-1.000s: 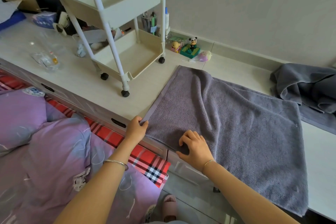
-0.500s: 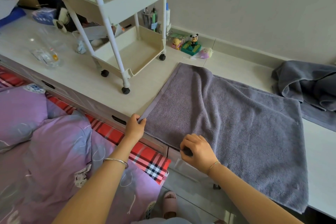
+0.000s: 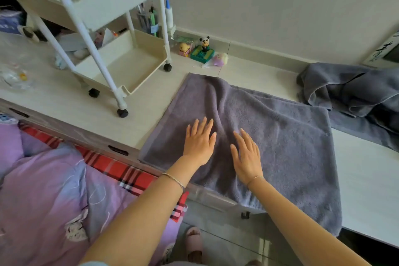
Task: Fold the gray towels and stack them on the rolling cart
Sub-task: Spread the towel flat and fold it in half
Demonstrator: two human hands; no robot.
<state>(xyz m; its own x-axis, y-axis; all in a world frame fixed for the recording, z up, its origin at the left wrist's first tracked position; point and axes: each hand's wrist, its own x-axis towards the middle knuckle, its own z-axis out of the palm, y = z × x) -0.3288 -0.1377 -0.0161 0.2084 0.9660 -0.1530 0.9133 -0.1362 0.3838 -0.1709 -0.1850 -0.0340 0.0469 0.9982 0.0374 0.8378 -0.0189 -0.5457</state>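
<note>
Both the left hand [image 3: 199, 140] and right hand [image 3: 247, 154] lie flat, fingers straight, on the gray towel [image 3: 280, 136], whose long axis seemingly runs left-right.

**Both palms flat on spread towel**

I see my left hand [image 3: 199, 143] and right hand [image 3: 247, 157] pressing flat, fingers straight, on the gray towel [image 3: 280, 136] spread over the counter [image 3: 64, 101]. The rolling cart [image 3: 121, 58] stands left; a crumpled towel [image 3: 349, 90] lies right.
</note>
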